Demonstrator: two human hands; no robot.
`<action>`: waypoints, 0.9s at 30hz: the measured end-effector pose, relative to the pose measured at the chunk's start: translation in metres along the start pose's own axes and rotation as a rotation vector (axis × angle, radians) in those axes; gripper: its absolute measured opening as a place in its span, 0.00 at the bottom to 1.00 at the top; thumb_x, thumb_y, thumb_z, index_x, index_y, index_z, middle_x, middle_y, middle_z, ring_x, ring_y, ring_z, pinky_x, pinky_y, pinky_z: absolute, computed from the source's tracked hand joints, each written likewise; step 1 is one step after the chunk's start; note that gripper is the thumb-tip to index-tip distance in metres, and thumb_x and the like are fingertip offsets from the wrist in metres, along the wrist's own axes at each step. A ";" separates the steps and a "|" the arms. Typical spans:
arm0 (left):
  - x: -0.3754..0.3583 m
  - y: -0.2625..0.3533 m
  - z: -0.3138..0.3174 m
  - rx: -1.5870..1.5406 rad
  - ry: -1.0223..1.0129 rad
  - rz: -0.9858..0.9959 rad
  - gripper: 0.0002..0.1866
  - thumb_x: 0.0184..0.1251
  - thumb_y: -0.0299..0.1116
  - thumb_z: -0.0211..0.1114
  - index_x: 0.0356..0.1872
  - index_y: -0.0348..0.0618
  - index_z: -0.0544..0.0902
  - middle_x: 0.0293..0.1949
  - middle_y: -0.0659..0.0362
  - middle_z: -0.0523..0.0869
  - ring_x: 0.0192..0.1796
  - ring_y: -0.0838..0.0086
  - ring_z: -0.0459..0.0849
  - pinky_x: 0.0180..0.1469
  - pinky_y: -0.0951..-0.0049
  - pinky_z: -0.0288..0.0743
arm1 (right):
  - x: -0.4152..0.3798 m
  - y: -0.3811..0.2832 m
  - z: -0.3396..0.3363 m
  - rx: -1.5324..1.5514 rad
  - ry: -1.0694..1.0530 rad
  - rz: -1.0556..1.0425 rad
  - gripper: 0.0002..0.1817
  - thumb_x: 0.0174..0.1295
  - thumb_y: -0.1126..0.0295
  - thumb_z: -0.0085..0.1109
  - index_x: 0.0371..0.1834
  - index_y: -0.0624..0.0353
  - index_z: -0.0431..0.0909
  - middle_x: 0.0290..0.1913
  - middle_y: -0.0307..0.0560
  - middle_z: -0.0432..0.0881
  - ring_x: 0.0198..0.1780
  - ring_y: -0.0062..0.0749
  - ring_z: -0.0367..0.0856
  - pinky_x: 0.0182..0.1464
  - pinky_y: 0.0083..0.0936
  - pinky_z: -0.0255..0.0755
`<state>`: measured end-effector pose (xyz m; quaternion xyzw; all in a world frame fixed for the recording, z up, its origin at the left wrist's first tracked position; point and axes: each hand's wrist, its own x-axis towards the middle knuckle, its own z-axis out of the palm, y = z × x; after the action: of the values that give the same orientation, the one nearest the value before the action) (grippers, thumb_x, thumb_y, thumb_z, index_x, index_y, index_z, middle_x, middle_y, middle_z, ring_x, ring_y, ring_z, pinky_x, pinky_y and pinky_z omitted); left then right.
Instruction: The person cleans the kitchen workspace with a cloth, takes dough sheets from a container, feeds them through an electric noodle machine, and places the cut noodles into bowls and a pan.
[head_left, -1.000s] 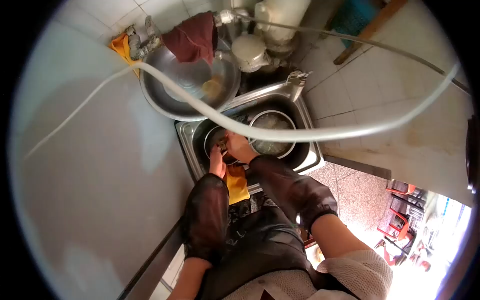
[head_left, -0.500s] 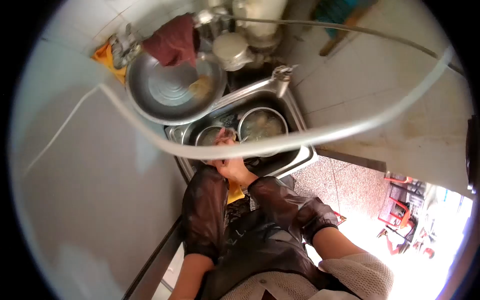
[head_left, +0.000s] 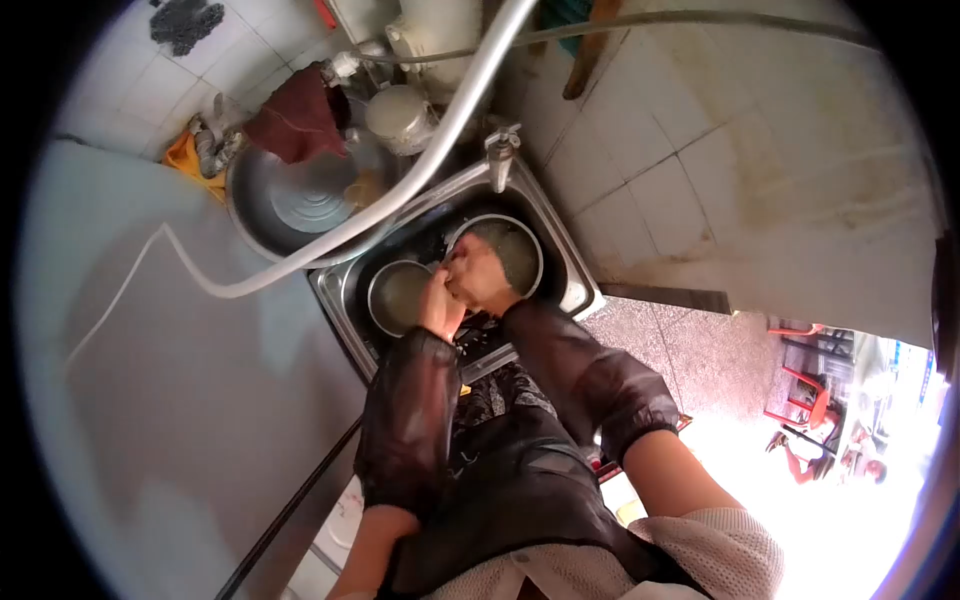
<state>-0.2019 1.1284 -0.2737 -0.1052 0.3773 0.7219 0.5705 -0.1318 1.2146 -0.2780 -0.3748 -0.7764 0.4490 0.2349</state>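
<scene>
Both hands are together over the metal sink, between two round metal pots. My left hand is near the right rim of the smaller pot, its fingers closed against the other hand. My right hand is over the left part of the larger pot, fingers curled. What lies between the fingers is too small to make out. Both pots hold cloudy liquid. Dark translucent sleeves cover my forearms.
A wide metal basin stands behind the sink on the left, with a maroon cloth over it. The faucet rises at the sink's back corner. A pale hose crosses the view above. A lidded container is beside the basin.
The view has shifted, and the hose now slants steeply. My hands have moved apart slightly, the right one now over the larger pot. More of the smaller pot shows.
</scene>
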 end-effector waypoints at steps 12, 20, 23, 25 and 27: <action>-0.006 0.027 -0.122 0.492 0.403 0.105 0.36 0.69 0.40 0.58 0.74 0.46 0.53 0.72 0.56 0.57 0.73 0.67 0.53 0.71 0.66 0.49 | -0.023 0.024 0.133 -0.521 -0.456 -0.272 0.19 0.56 0.67 0.58 0.50 0.59 0.73 0.57 0.57 0.68 0.60 0.54 0.67 0.53 0.44 0.68; 0.027 0.008 -0.207 0.404 0.224 0.211 0.31 0.71 0.52 0.54 0.67 0.45 0.63 0.66 0.54 0.68 0.67 0.57 0.65 0.67 0.58 0.60 | -0.020 0.055 0.188 -0.143 -0.534 -0.150 0.13 0.57 0.66 0.55 0.45 0.54 0.81 0.54 0.56 0.76 0.53 0.51 0.75 0.50 0.44 0.71; 0.022 0.015 -0.182 -0.149 0.118 0.135 0.30 0.73 0.59 0.47 0.62 0.45 0.71 0.61 0.57 0.75 0.62 0.66 0.73 0.64 0.60 0.67 | -0.014 -0.067 0.068 0.479 -0.487 0.091 0.04 0.50 0.76 0.56 0.29 0.58 0.77 0.41 0.50 0.77 0.47 0.49 0.74 0.48 0.41 0.68; 0.022 0.014 -0.177 -0.283 0.024 0.109 0.30 0.72 0.59 0.48 0.60 0.46 0.73 0.58 0.58 0.77 0.59 0.66 0.76 0.63 0.61 0.69 | -0.025 -0.054 0.065 0.363 -0.329 -0.109 0.06 0.48 0.78 0.55 0.29 0.57 0.77 0.43 0.48 0.78 0.50 0.46 0.72 0.54 0.38 0.66; -0.001 0.031 -0.106 -0.268 0.042 0.107 0.29 0.70 0.59 0.52 0.58 0.45 0.74 0.56 0.57 0.79 0.57 0.65 0.77 0.61 0.62 0.72 | -0.030 -0.018 0.057 0.397 -0.315 -0.088 0.11 0.56 0.76 0.55 0.44 0.61 0.76 0.46 0.42 0.77 0.51 0.34 0.74 0.53 0.31 0.70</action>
<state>-0.2585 1.0553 -0.3332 -0.1754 0.2945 0.7927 0.5041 -0.1604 1.1556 -0.2912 -0.2128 -0.7157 0.6347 0.1992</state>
